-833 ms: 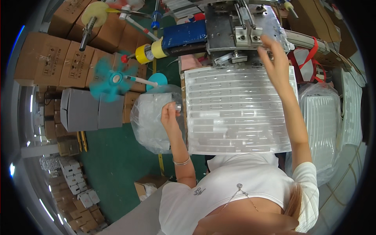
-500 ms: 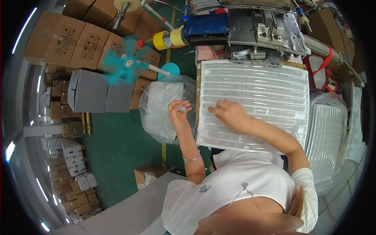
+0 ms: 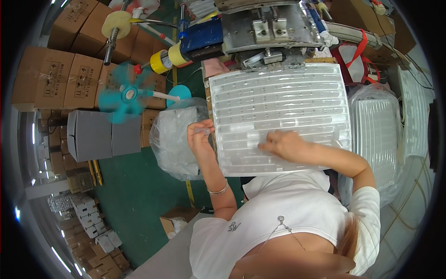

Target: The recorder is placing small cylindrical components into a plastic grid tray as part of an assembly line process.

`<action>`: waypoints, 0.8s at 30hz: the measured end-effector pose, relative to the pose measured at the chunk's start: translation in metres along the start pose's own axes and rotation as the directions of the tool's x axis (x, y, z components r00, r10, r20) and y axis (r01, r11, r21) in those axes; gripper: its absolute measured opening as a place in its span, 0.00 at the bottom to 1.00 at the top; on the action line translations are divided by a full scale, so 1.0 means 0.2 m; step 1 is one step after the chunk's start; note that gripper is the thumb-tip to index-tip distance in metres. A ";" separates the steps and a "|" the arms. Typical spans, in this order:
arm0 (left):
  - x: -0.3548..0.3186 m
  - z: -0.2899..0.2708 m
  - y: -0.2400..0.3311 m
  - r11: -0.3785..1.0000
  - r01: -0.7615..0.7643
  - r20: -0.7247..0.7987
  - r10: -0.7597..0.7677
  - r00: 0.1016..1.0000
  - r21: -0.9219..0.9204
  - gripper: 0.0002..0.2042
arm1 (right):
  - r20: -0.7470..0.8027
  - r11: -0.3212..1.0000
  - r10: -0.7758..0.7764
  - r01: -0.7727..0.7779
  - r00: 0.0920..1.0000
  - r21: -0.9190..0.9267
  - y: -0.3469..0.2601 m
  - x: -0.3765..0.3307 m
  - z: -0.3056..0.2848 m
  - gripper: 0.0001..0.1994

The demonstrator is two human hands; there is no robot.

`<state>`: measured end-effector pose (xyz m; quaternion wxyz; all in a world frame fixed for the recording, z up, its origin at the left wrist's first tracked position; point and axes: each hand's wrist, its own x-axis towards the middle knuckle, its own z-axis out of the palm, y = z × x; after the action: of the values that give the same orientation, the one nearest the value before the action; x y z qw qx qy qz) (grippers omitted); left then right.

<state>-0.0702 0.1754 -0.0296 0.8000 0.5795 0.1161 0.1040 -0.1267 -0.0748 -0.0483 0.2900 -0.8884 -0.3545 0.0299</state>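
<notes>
A white ribbed tray [image 3: 260, 169] lies in front of me, with long rows of small clear plastic pieces in its grooves. My left hand [image 3: 200, 138] is raised at the tray's left edge, fingers curled round a small clear plastic piece [image 3: 202, 131]. Over the lower middle of the tray, my right hand [image 3: 289, 147] has its fingers bent and drawn together, pointing down at a groove. Motion smears its fingertips, and whatever they may pinch is hidden. Whitish pieces [image 3: 252, 137] lie in the grooves just left of that hand.
Beyond the tray stands a metal machine [image 3: 267, 30] with a blue part. A turning teal fan [image 3: 129, 94] is at the left, near cardboard boxes [image 3: 53, 76]. Plastic-wrapped bundles flank the tray: a white one [image 3: 174, 139] at left, stacked trays [image 3: 377, 135] at right.
The view has shifted, so the tray appears further left. My right hand has moved right and nearer to me across the tray. The left hand has come up against the tray's edge.
</notes>
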 end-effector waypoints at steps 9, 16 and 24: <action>0.13 0.35 0.01 0.886 -0.361 0.433 0.214 0.876 0.291 0.10 | -0.107 0.992 -0.005 0.018 0.994 0.125 0.04 0.06 -0.12 0.11; 0.30 0.93 0.13 0.254 -0.803 0.617 0.530 0.582 0.539 0.18 | -0.543 0.891 0.398 -0.169 0.740 0.422 0.24 0.04 -0.55 0.11; 0.53 1.29 0.15 -0.167 -0.827 0.804 0.396 0.442 0.537 0.16 | -0.806 0.950 0.301 -0.235 0.510 0.206 0.43 0.25 -0.83 0.11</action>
<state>0.1088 -0.0167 0.0698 0.1276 0.9006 -0.3022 0.2852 0.0063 -0.1749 0.0515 0.4451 -0.8299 -0.0333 -0.3346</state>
